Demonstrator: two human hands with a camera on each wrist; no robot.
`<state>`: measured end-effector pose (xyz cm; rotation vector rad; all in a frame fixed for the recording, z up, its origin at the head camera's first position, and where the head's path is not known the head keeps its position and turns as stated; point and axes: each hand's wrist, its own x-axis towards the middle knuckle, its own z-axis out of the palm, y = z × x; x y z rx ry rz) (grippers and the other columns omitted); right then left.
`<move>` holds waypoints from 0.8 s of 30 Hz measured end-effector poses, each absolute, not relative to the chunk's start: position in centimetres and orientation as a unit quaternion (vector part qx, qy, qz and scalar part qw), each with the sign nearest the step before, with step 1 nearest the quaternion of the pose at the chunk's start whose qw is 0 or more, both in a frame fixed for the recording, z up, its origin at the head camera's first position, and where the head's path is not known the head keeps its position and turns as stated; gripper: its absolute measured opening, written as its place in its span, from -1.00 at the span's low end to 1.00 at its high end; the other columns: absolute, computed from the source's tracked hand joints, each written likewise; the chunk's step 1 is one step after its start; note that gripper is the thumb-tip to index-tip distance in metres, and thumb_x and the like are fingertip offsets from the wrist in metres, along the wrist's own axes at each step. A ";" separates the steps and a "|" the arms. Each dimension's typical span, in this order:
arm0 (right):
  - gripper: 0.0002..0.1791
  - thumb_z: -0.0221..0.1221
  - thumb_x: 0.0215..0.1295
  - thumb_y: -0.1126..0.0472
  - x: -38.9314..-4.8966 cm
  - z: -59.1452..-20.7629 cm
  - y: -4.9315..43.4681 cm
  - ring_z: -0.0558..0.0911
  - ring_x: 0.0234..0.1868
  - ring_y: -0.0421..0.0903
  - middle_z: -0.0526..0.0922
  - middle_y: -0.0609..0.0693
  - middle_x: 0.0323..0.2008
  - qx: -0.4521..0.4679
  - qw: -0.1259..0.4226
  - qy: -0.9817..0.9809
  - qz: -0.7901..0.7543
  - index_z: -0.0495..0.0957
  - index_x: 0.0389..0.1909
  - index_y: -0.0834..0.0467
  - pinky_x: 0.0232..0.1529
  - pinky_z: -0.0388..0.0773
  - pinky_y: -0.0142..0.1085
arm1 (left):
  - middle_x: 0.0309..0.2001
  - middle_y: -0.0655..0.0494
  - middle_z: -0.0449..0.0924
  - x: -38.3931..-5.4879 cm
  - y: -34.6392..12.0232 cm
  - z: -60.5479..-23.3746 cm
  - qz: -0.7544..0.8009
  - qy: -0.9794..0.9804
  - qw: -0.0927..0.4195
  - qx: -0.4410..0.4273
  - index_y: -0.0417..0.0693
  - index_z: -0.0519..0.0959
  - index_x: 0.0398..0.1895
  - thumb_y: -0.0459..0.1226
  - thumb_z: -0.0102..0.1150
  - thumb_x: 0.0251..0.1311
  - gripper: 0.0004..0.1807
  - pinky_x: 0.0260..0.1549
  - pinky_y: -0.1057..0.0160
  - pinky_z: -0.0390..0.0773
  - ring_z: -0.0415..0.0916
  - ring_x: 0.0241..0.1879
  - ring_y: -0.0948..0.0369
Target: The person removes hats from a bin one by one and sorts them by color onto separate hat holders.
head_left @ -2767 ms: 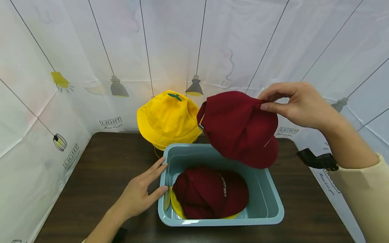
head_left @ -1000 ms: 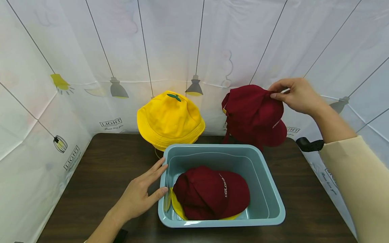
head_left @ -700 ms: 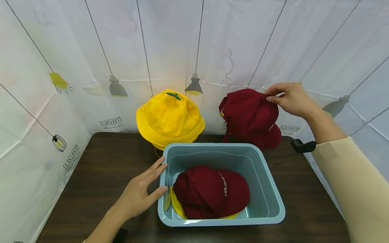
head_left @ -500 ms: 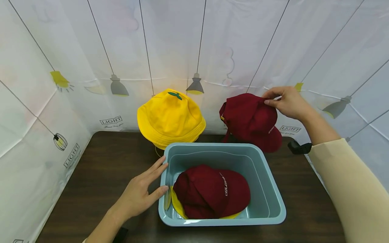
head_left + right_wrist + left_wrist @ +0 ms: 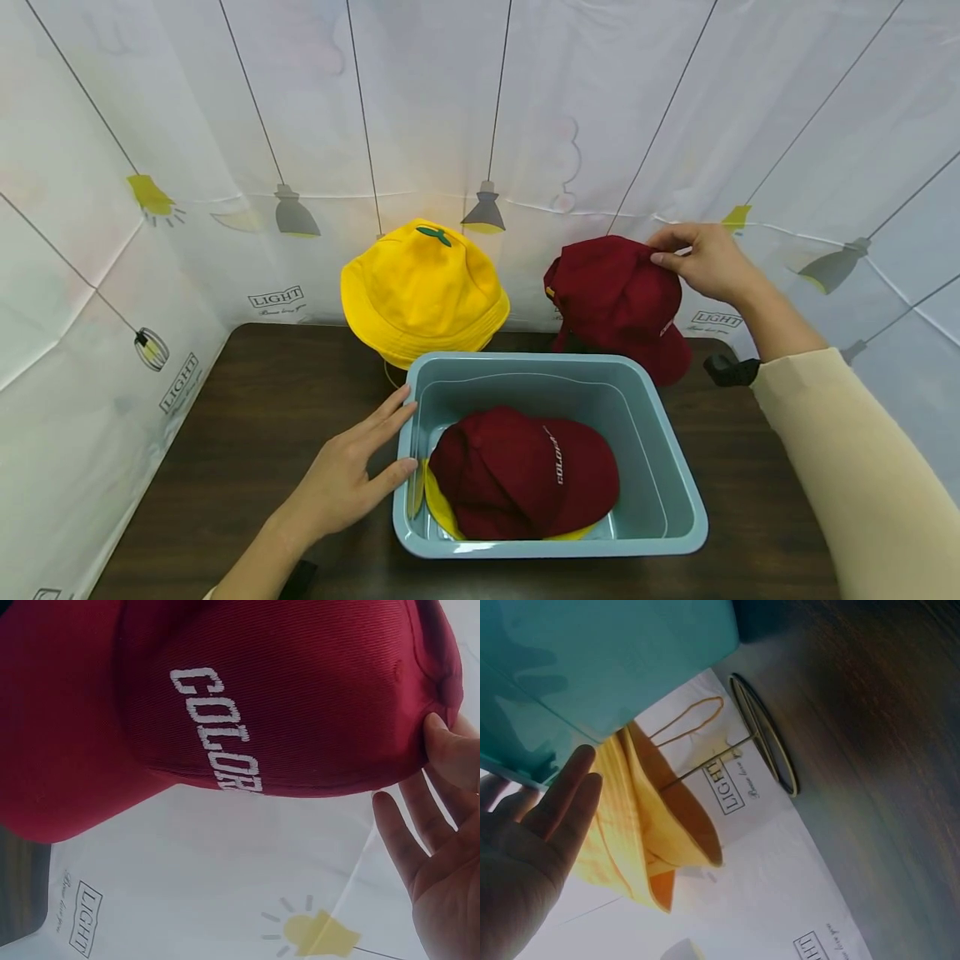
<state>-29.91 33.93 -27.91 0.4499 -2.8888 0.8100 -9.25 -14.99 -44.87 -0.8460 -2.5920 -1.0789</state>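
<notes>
My right hand (image 5: 705,260) pinches the crown of a dark red baseball cap (image 5: 618,296) between thumb and fingers. This cap is behind the right end of the bin, brim toward the front right; white "COLOR" lettering on the cap (image 5: 217,727) shows in the right wrist view. A light blue plastic bin (image 5: 678,467) holds a second dark red baseball cap (image 5: 525,475), with yellow fabric (image 5: 442,510) under it. Against the bin's left rim rest the extended fingers of my left hand (image 5: 345,475).
Behind the bin's left end, a yellow bucket hat (image 5: 423,292) with a green sprout sits on a thin wire stand (image 5: 769,742). A white curtain (image 5: 247,100) printed with lamps rises behind the dark wooden table (image 5: 247,417).
My right hand has carried the red cap from over the bin to behind its right end, then lowered it somewhat. My left hand has stayed at the bin's rim.
</notes>
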 end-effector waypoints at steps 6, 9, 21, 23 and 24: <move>-0.73 0.18 0.53 0.33 -29.9 -28.5 34.0 0.67 0.04 0.33 0.67 0.34 0.05 0.143 0.048 -0.948 0.279 0.66 0.14 0.31 -0.32 0.51 -0.63 | 0.65 0.19 0.11 -9.2 -15.0 -44.8 -0.368 -0.879 0.100 -0.287 -0.02 0.35 0.58 -0.09 0.28 0.43 -0.30 0.27 -0.17 0.51 0.34 0.49 0.04; -0.71 0.18 0.53 0.33 -29.9 -28.7 34.0 0.66 0.06 0.33 0.67 0.35 0.06 0.144 0.050 -0.946 0.286 0.65 0.17 0.32 -0.32 0.51 -0.64 | 0.65 0.19 0.11 -9.2 -15.0 -44.8 -0.369 -0.879 0.097 -0.286 -0.02 0.35 0.58 -0.09 0.27 0.44 -0.30 0.27 -0.18 0.51 0.33 0.49 0.04; -0.63 0.16 0.56 0.28 -29.6 -29.5 34.4 0.60 0.13 0.29 0.64 0.34 0.12 0.141 0.023 -0.951 0.275 0.60 0.29 0.26 -0.29 0.51 -0.59 | 0.65 0.19 0.11 -9.3 -14.9 -44.8 -0.373 -0.877 0.099 -0.287 -0.01 0.35 0.59 -0.10 0.27 0.44 -0.30 0.26 -0.19 0.51 0.34 0.49 0.03; -0.63 0.16 0.56 0.27 -29.5 -29.6 34.5 0.59 0.15 0.27 0.64 0.33 0.14 0.142 0.016 -0.951 0.273 0.59 0.30 0.25 -0.28 0.51 -0.58 | 0.65 0.19 0.11 -9.3 -14.9 -44.9 -0.373 -0.877 0.099 -0.286 -0.01 0.35 0.59 -0.10 0.27 0.44 -0.30 0.26 -0.19 0.51 0.34 0.49 0.03; -0.62 0.16 0.56 0.27 -29.5 -29.6 34.6 0.59 0.16 0.27 0.64 0.33 0.15 0.143 0.015 -0.952 0.272 0.58 0.31 0.25 -0.27 0.51 -0.58 | 0.65 0.19 0.11 -9.3 -14.9 -44.9 -0.374 -0.877 0.100 -0.286 -0.01 0.35 0.59 -0.10 0.27 0.44 -0.30 0.26 -0.19 0.51 0.34 0.49 0.03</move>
